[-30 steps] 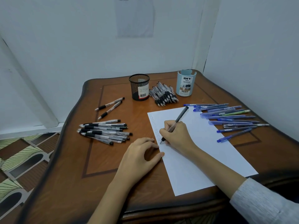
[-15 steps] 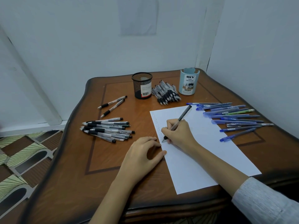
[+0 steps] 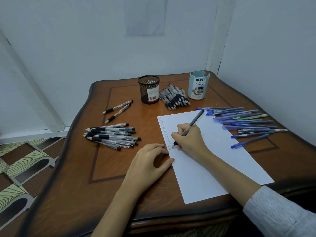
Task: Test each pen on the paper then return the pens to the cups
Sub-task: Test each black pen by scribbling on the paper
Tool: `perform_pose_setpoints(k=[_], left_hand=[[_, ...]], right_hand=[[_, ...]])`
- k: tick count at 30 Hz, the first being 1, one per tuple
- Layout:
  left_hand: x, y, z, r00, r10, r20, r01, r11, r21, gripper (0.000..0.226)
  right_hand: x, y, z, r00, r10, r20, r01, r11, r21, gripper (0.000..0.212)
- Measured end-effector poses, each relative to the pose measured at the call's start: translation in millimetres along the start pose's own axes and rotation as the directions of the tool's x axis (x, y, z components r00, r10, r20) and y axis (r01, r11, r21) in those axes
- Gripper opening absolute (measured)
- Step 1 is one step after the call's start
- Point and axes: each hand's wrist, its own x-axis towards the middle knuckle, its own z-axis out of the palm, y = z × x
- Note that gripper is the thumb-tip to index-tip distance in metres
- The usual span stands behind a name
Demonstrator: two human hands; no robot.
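Note:
My right hand (image 3: 189,139) grips a grey pen (image 3: 195,120) with its tip on the white paper (image 3: 220,151), beside a column of small marks along the sheet's left edge. My left hand (image 3: 150,165) rests on the table, thumb pressing the paper's left edge, holding nothing. A black mesh cup (image 3: 149,88) and a light blue cup (image 3: 198,85) stand at the back. Black-grip pens lie in a pile at the left (image 3: 111,135), two lie apart (image 3: 118,108), and a bundle (image 3: 175,99) sits between the cups. Blue pens (image 3: 244,122) lie to the right of the paper.
The wooden table (image 3: 106,168) sits in a corner, walls behind and to the right. Patterned floor tiles (image 3: 20,168) show past the table's left edge. A sheet of paper (image 3: 145,16) hangs on the back wall.
My right hand and the pen have shifted slightly down the paper's left margin. The view has tilted a little. My left hand stays in place.

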Motion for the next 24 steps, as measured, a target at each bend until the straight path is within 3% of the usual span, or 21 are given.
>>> perform_pose_setpoints(k=[24], left_hand=[[1.1, -0.6, 0.2, 1.000, -0.002, 0.013, 0.002, 1.000, 0.013, 0.034]], right_hand=[[0.4, 2.0, 0.6, 1.000, -0.006, 0.007, 0.006, 1.000, -0.008, 0.041]])
